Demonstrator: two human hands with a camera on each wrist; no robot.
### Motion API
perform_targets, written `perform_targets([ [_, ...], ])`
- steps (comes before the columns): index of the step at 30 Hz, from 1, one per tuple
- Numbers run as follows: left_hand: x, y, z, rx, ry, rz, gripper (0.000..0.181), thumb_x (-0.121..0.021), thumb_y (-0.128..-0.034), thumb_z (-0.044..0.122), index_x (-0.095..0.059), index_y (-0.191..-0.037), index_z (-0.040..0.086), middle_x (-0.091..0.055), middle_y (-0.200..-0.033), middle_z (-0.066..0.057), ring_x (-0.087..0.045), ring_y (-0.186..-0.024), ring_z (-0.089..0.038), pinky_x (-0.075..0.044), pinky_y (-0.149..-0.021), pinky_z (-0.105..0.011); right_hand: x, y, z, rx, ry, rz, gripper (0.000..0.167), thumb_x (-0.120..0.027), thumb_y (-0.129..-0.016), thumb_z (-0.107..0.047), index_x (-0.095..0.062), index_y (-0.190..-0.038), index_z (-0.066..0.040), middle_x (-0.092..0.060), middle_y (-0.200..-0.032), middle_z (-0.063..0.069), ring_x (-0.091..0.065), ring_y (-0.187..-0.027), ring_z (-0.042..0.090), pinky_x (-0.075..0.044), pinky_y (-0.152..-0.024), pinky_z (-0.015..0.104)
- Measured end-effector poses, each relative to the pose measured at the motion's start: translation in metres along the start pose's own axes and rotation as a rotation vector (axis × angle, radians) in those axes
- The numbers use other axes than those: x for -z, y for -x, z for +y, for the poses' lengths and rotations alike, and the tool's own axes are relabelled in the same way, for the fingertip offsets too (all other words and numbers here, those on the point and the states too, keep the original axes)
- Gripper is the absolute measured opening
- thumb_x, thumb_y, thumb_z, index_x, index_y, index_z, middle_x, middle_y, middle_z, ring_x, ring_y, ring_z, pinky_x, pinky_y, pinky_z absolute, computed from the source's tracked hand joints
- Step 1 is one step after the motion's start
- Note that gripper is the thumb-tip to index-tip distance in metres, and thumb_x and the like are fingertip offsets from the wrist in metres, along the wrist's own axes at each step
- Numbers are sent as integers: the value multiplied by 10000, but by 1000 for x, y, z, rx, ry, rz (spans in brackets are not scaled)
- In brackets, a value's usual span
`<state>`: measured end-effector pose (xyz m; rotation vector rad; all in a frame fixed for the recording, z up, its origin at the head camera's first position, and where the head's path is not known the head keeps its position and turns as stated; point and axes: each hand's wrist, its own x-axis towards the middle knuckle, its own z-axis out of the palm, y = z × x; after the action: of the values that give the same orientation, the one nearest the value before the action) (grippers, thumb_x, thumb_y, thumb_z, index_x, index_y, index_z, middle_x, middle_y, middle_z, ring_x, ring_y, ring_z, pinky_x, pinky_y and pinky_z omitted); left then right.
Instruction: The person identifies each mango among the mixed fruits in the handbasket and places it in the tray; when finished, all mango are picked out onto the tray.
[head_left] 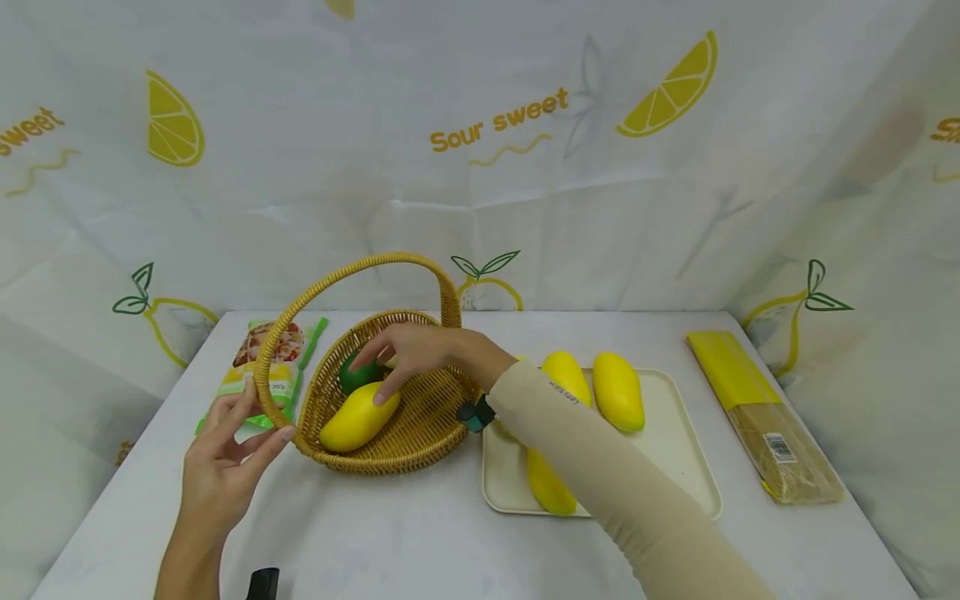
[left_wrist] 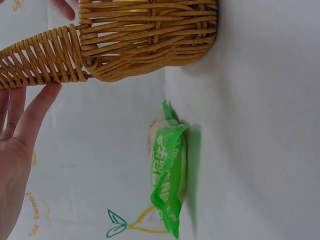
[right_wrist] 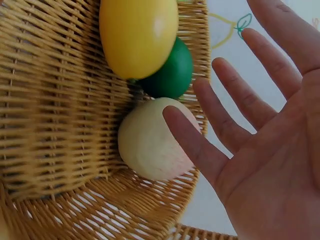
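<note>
A wicker basket (head_left: 431, 417) with a tall arched handle stands left of the table's middle. My left hand (head_left: 225, 458) holds the lower left part of that handle (left_wrist: 42, 57) between thumb and fingers. Inside the basket lie a yellow mango (head_left: 358, 421) and a dark green fruit (head_left: 356, 375). A pale round fruit with a pinkish side (right_wrist: 150, 137) rests beside the green one in the right wrist view. Over the basket hovers my right hand (head_left: 420, 350), fingers spread and loose, grasping nothing. One fingertip overlaps the mango in the head view; contact is unclear.
A cream tray (head_left: 667, 450) with several yellow mangoes (head_left: 618, 392) sits right of the basket, partly under my right sleeve. At the far right lies a yellow and clear package (head_left: 765, 417). A green-edged food bag (head_left: 288, 379) lies behind my left hand.
</note>
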<state>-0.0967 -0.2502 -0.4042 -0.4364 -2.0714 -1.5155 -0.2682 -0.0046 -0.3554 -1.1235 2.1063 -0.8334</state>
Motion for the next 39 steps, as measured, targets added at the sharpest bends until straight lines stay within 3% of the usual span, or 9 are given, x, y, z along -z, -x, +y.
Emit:
perform_targets([
  [5, 0, 0, 0, -4, 45, 0, 806, -683, -772, -289, -405, -1494, -59, -544, -1182, 84, -563, -1103, -35, -592, -886, -109, -10, -9, 4, 22, 83, 5, 577, -850, -847, -305, -658, -1377, -176, -597, -1488, 24, -572, -1376, 320, -521, -1165, 383],
  [10, 1, 0, -1, 14, 65, 4, 800, -692, -773, -278, -403, -1489, -70, -552, -1179, 91, -573, -1103, -29, -598, -881, -116, -17, -16, 7, 24, 96, -17, 564, -834, -866, -290, -651, -1384, -163, -607, -1478, 17, -552, -1375, 264, -495, -1185, 400],
  [17, 1, 1, 1, 66, 67, 19, 816, -695, -758, -290, -405, -1488, -71, -555, -1167, 103, -570, -1094, -33, -603, -877, -120, -22, -22, 5, -43, 106, -26, 545, -826, -873, -321, -657, -1380, -211, -606, -1475, -47, -533, -1367, 175, -503, -1101, 214],
  [21, 0, 1, 1, 71, 79, 20, 816, -693, -758, -292, -402, -1488, -72, -556, -1168, 101, -567, -1094, -37, -603, -879, -121, -23, -23, 6, -67, 119, -28, 519, -815, -883, -316, -664, -1372, -233, -596, -1481, -32, -504, -1417, 165, -485, -1145, 230],
  [30, 1, 1, -1, 25, 95, 19, 797, -687, -765, -291, -406, -1482, -82, -559, -1171, 88, -575, -1093, -34, -602, -875, -118, -29, -28, 4, -59, 170, -57, 448, -770, -924, -198, -672, -1361, -209, -599, -1478, 23, -508, -1423, 170, -486, -1156, 234],
  [39, -1, 1, 0, -8, 62, 6, 792, -677, -787, -279, -400, -1495, -61, -549, -1184, 69, -570, -1109, -32, -593, -876, -106, -33, -26, 2, -89, 232, -44, 436, -756, -931, -180, -670, -1356, -229, -602, -1463, 8, -519, -1406, 168, -465, -1180, 247],
])
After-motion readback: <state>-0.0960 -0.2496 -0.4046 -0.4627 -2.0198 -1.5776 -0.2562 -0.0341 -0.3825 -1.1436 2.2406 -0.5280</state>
